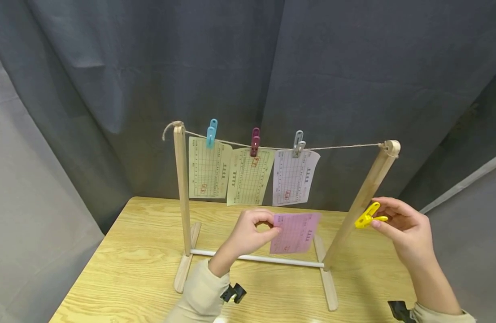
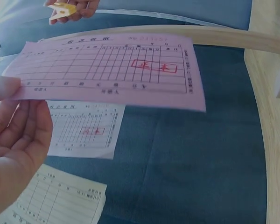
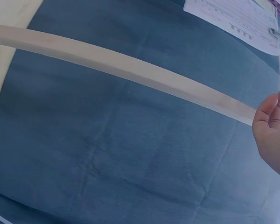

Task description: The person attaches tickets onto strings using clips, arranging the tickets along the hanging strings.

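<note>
My left hand (image 1: 252, 231) pinches a pink printed receipt slip (image 1: 295, 233) by its left edge, below the string line. In the left wrist view the pink slip (image 2: 112, 70) faces the camera, with a red stamp on it. A yellow clothespin (image 1: 368, 216) is held between the thumb and fingers of my right hand (image 1: 407, 231), beside the right post. Three slips hang on the string (image 1: 345, 147): a pale green slip (image 1: 209, 168) under a blue clothespin (image 1: 211, 133), a second green slip (image 1: 250, 177) under a maroon clothespin (image 1: 254, 141), and a white slip (image 1: 294, 177) under a grey clothespin (image 1: 298, 144).
The string runs between a left wooden post (image 1: 182, 188) and a right wooden post (image 1: 363, 202). A white rod (image 1: 280, 260) joins the posts low down. The frame stands on a wood-grain table (image 1: 123, 260), with a dark curtain (image 1: 232, 67) behind.
</note>
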A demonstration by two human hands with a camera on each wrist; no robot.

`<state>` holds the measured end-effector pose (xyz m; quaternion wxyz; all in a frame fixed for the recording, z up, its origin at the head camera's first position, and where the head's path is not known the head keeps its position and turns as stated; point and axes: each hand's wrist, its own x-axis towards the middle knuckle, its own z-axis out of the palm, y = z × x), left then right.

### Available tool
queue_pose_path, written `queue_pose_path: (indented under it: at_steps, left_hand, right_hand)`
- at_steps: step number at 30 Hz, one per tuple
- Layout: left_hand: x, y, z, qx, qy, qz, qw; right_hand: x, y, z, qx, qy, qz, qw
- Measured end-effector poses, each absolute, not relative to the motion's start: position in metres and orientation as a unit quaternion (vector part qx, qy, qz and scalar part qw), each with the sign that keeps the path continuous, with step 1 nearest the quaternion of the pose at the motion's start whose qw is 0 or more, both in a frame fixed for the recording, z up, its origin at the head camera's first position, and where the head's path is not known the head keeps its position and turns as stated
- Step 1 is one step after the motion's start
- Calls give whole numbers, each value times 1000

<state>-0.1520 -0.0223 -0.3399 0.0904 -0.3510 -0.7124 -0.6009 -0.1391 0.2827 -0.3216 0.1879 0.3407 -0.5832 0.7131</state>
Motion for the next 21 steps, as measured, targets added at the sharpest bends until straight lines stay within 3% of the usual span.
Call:
queue_pose_path:
  at_steps: [9, 21]
  left_hand:
    - [-154, -9, -325, -391, -686, -603, 116]
    - [-170, 12, -319, -362, -686, -621, 108]
  right_hand:
    - [-147, 280, -294, 366, -553, 717, 213]
    - [-157, 273, -265, 371, -525, 726, 245]
